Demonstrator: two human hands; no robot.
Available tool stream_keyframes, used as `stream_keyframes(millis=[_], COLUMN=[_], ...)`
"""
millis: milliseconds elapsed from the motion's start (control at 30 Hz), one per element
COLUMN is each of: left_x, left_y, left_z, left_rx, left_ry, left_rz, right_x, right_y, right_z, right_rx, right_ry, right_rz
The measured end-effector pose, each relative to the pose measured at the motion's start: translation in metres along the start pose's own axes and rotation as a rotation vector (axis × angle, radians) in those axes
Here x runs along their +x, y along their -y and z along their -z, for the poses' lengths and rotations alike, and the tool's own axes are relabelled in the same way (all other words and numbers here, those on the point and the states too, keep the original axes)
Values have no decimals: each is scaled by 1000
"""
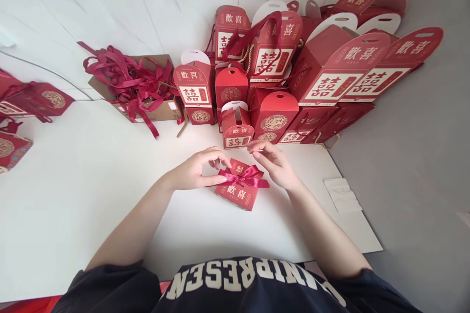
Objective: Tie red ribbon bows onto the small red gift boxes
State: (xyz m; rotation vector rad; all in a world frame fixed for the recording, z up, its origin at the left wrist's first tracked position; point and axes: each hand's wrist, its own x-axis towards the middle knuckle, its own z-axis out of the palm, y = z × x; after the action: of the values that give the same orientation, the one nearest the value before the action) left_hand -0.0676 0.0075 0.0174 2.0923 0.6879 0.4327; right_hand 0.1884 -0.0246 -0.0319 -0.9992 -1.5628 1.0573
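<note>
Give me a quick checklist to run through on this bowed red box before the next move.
1. The pink satin bow centred on the red gift box: ok.
2. Box flat on the white table: ok.
3. Knot pulled tight: cannot tell, too small to judge.
4. The left hand and right hand on either side of the bow: ok.
5. The small upright red box apart from the bowed box: ok.
6. The loose ribbon kept inside the cardboard box: not ok, strands hang over its rim.
</note>
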Motion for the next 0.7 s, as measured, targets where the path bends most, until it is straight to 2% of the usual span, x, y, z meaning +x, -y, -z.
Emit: stream_keyframes(millis=[67, 100, 200, 267, 367, 467, 600, 700], left_x=[0, 0, 1, 1, 1, 0, 0, 0], left_y=[3, 5, 10, 12, 14, 15, 13, 13], left_z=[3, 3, 1, 0, 0, 0, 1, 2], left_rx=[-12, -17, -96, -212, -344, -391, -396, -333], left_ry=[44, 53, 77, 118, 114, 62, -1, -42], left_rz=[-2, 12, 114, 189, 242, 282, 323, 318], right_x=[-6, -10, -24, -34, -43, -45, -43, -42], right_y=[19, 29, 54, 61, 60, 52, 40, 36], right_z=[-1, -3, -21, -38, -63, -81, -103, -117], right_rx=[-146, -208, -338, -494, -849, -1084, -1180, -1249], right_ry=[-51, -26, 199, 303, 295, 279, 241, 209], right_rz=[136, 206, 395, 501, 627, 674, 669, 611])
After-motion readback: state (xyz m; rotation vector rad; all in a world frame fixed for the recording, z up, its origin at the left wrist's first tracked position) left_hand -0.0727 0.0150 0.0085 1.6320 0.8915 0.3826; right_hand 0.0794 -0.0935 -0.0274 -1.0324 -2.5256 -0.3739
